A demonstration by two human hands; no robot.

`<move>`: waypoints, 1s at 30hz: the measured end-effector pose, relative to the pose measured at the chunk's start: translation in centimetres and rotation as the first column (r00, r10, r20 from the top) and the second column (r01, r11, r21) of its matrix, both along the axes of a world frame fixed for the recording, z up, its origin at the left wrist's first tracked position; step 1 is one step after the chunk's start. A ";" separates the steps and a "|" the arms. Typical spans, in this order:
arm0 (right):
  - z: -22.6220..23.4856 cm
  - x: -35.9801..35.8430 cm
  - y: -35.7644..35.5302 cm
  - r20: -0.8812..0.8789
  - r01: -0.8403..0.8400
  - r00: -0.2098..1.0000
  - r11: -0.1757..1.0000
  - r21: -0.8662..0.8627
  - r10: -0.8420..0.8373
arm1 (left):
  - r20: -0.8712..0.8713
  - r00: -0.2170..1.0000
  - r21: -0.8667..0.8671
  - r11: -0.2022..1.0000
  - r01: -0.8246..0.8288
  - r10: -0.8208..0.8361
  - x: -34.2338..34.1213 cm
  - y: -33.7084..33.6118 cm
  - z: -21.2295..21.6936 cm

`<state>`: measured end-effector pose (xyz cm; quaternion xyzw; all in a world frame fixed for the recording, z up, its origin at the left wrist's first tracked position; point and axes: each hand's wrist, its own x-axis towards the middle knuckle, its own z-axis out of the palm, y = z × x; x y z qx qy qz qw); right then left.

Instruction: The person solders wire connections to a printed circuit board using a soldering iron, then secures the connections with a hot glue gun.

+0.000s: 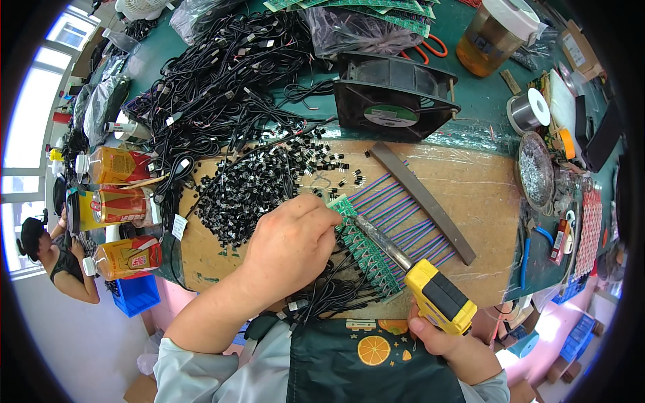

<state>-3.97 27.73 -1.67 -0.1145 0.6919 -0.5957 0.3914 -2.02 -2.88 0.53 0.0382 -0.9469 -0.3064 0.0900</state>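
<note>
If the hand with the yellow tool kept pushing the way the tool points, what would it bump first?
The right hand aims the yellow soldering iron up-left; its tip already seems to sit at the green circuit strip, right by the left hand.

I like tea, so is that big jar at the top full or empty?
Partly full. The clear jar stands upright with its white lid on, and amber liquid fills its lower part, with clear space above it.

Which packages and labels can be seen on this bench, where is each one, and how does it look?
Three bottles, left edge, lying: yellow drink, red-yellow labels.
Fan, top centre: round green-white label.
White tags on black cables, left.
Clear bags, top: crumpled.
</note>
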 end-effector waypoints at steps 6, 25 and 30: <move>-0.4 0.4 0.7 0.044 -0.016 0.999 1.000 0.025 0.015 | 0.010 1.000 -0.001 1.000 0.005 -0.005 0.0 0.0 0.1; -0.6 0.2 0.6 0.146 0.041 0.989 0.993 -0.109 -0.025 | 0.019 0.934 -0.022 0.934 -0.357 0.358 -1.5 -3.1 1.7; -1.6 0.4 1.3 0.027 -0.089 0.995 0.990 -0.110 0.093 | 0.073 0.931 -0.196 0.920 -0.338 0.358 -2.7 -4.4 0.5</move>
